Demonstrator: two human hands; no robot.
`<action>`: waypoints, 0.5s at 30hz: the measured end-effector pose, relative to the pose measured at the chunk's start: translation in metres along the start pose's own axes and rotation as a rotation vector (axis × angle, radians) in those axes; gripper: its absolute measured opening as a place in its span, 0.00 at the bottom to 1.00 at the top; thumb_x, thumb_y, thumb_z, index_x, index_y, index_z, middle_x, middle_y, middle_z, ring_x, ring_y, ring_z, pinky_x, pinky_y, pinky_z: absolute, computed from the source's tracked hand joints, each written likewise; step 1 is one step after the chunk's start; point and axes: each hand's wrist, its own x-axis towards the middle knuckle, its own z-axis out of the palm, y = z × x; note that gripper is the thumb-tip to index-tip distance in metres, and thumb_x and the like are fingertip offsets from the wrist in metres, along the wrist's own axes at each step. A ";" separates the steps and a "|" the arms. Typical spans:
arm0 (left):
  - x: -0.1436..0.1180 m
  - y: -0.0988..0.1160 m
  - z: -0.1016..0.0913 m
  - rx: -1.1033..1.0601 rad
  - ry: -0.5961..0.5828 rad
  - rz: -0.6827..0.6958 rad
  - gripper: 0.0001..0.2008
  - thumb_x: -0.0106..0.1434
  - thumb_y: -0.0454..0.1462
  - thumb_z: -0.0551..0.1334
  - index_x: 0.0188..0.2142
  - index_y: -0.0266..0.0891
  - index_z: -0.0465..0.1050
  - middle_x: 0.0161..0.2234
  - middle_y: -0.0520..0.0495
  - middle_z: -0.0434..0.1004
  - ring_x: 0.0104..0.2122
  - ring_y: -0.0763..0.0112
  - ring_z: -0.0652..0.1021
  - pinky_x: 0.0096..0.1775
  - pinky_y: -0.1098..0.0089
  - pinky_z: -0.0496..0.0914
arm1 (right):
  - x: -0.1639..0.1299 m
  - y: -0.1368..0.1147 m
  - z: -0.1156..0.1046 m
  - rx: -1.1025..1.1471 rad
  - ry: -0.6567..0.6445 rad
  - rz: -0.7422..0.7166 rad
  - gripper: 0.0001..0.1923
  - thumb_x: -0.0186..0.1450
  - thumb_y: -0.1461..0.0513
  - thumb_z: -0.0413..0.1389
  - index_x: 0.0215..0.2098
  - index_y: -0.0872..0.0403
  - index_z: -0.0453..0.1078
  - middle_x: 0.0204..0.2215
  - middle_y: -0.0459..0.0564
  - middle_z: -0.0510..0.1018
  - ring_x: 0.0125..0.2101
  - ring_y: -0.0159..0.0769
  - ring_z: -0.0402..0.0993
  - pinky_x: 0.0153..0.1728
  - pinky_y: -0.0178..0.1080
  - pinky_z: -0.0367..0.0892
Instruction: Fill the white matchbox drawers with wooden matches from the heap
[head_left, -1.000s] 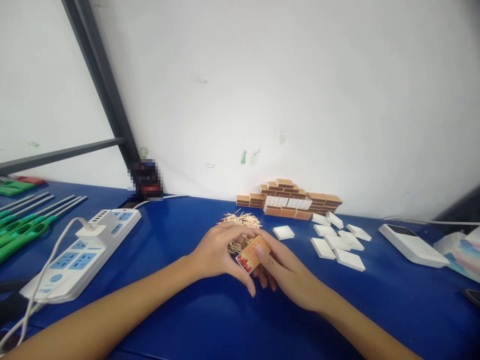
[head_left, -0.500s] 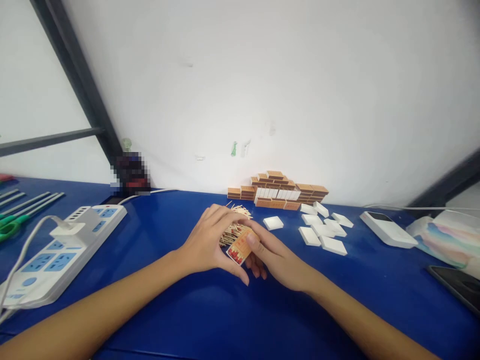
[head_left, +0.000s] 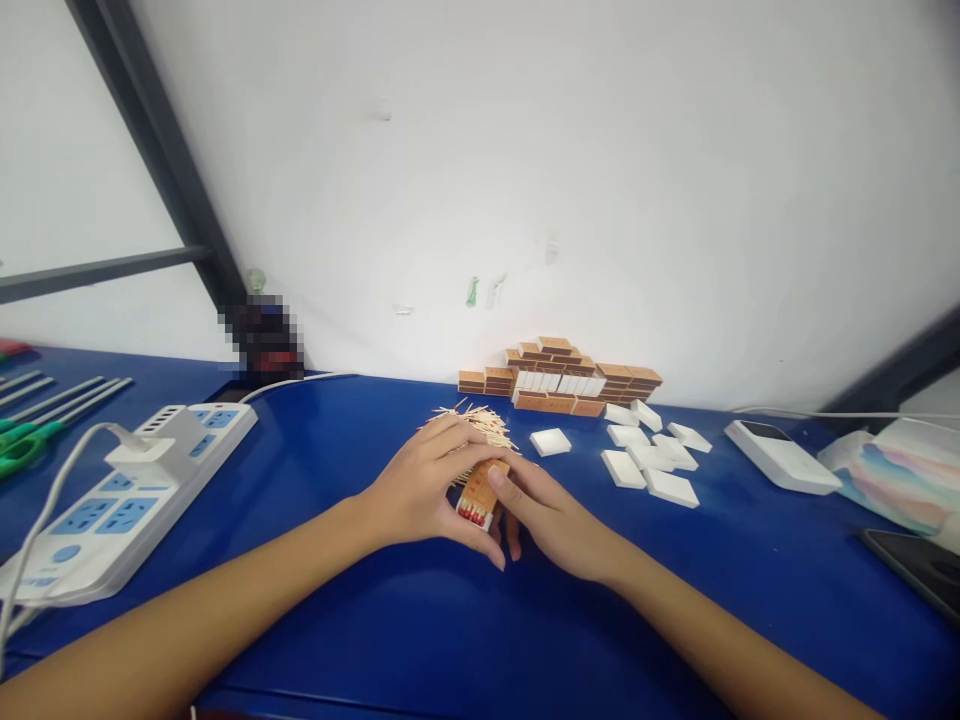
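A small orange-brown matchbox (head_left: pixel 477 487) is held tilted over the blue table, its near end showing red match heads in a partly open white tray. My right hand (head_left: pixel 551 510) is closed on it, thumb on its top face and fingers underneath. From the other side my left hand (head_left: pixel 424 480) curls round it, fingers over the far end and thumb below the near end; their exact contact is partly hidden. Just behind my hands lies a heap of loose matches (head_left: pixel 491 428), partly covered by my left fingers.
Stacked matchboxes (head_left: pixel 559 404) stand against the wall. Several white trays (head_left: pixel 651 457) lie to their front right, with one white tray (head_left: pixel 550 441) apart. A power strip (head_left: pixel 127 515) and green-handled scissors (head_left: pixel 22 450) are left; a white device (head_left: pixel 780 458) and dark phone (head_left: pixel 911 570) are right.
The matchbox has tilted in my hands, so its near end now shows match heads in the tray. My left hand has shifted slightly, and more of the match heap is visible.
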 end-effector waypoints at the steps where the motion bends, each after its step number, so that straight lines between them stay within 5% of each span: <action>1: -0.001 -0.001 0.000 0.014 -0.010 -0.007 0.41 0.49 0.56 0.77 0.58 0.44 0.73 0.45 0.41 0.79 0.46 0.54 0.77 0.50 0.54 0.73 | 0.000 0.000 0.000 -0.001 -0.002 0.002 0.29 0.74 0.41 0.48 0.60 0.53 0.65 0.28 0.45 0.76 0.22 0.30 0.74 0.22 0.33 0.70; 6: -0.003 -0.005 0.000 0.076 -0.012 -0.023 0.40 0.50 0.61 0.74 0.56 0.41 0.75 0.45 0.39 0.79 0.45 0.53 0.78 0.48 0.54 0.75 | 0.001 0.000 -0.003 -0.033 0.019 -0.012 0.30 0.75 0.41 0.45 0.59 0.54 0.65 0.24 0.43 0.74 0.22 0.32 0.73 0.21 0.33 0.70; 10: -0.003 -0.006 0.000 0.070 -0.004 0.034 0.40 0.53 0.59 0.74 0.57 0.40 0.71 0.48 0.39 0.81 0.49 0.54 0.81 0.55 0.55 0.74 | 0.003 0.004 -0.007 -0.056 0.036 -0.032 0.28 0.75 0.41 0.44 0.51 0.55 0.68 0.28 0.45 0.75 0.24 0.31 0.74 0.21 0.33 0.70; 15: -0.003 -0.009 0.000 0.108 0.031 0.016 0.37 0.53 0.59 0.73 0.54 0.39 0.73 0.42 0.42 0.84 0.42 0.56 0.83 0.50 0.56 0.76 | 0.005 0.011 -0.011 -0.112 0.075 -0.023 0.26 0.75 0.41 0.45 0.51 0.53 0.67 0.30 0.46 0.75 0.24 0.31 0.72 0.20 0.32 0.69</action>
